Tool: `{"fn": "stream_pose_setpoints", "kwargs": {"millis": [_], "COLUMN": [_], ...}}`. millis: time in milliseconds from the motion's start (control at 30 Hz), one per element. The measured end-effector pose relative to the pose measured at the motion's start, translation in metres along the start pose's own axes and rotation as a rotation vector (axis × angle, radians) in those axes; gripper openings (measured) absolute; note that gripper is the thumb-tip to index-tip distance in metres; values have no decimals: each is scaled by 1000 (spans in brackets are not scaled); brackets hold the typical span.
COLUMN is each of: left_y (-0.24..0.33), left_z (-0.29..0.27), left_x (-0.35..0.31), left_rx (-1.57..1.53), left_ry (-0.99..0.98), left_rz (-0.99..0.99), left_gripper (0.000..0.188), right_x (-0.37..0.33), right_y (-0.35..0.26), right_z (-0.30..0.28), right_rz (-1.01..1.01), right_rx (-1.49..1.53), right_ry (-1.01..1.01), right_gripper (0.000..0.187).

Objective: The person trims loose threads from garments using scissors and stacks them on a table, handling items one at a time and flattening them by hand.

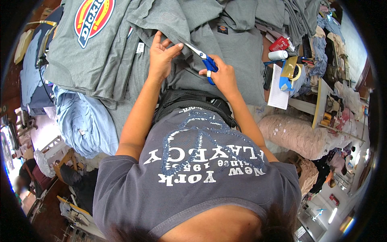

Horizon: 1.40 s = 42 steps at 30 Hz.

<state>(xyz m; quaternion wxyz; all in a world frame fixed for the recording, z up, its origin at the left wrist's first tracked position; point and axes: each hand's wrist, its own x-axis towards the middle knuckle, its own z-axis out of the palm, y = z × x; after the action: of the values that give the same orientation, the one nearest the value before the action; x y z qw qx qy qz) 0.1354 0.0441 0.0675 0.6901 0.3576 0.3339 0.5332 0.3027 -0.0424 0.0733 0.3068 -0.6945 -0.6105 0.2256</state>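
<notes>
Grey T-shirts point(96, 68) lie spread and layered in front of me. My left hand point(162, 58) pinches the edge of a grey T-shirt point(161, 20), its fingertips partly under the cloth and its thumb on the near side. My right hand point(223, 76) grips a pair of scissors point(210, 64) with blue handles, finger and thumb at the loops. The blades point up and left, their tip beside my left thumb at the cloth edge. Whether a thread lies between the blades is too small to tell. A white label point(140, 48) shows on the shirt left of my left hand.
Right of the shirts are a white bottle point(278, 55), a red packet point(279, 43), a paper sheet point(278, 90) and a roll of tape point(296, 72). Light blue cloth point(82, 121) hangs at the left. A large wrapped bundle point(294, 135) lies to the right.
</notes>
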Motion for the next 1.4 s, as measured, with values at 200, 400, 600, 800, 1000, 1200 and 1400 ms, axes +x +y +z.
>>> {"fn": "stream_pose_setpoints", "kwargs": {"millis": [200,400,600,800,1000,1200,1400], "left_y": [2,0,-2,-1,1,-1,4], "left_z": [-1,-3,-3,-1,-9,-10,-6], "left_x": [0,-2,-3,-4,-1,-2,-3], "left_rx": [-4,44,12,64,57,36,16], "left_ry": [23,-15,-21,-34,47,4,-8], "left_rz": [8,-16,21,31,-1,34,23], "left_gripper": [72,74,74,72,80,80,78], "right_x": [-2,1,8,6,1,12,17], "right_y": [3,6,-1,8,15,-4,-4], "right_z": [-4,5,5,7,8,3,6], "right_rz": [53,31,16,-20,6,12,-24], "right_rx": [17,1,15,50,38,-19,42], "right_ry": [-47,-40,-55,-37,-46,-73,-50], "right_gripper": [57,59,58,52,53,57,53]}}
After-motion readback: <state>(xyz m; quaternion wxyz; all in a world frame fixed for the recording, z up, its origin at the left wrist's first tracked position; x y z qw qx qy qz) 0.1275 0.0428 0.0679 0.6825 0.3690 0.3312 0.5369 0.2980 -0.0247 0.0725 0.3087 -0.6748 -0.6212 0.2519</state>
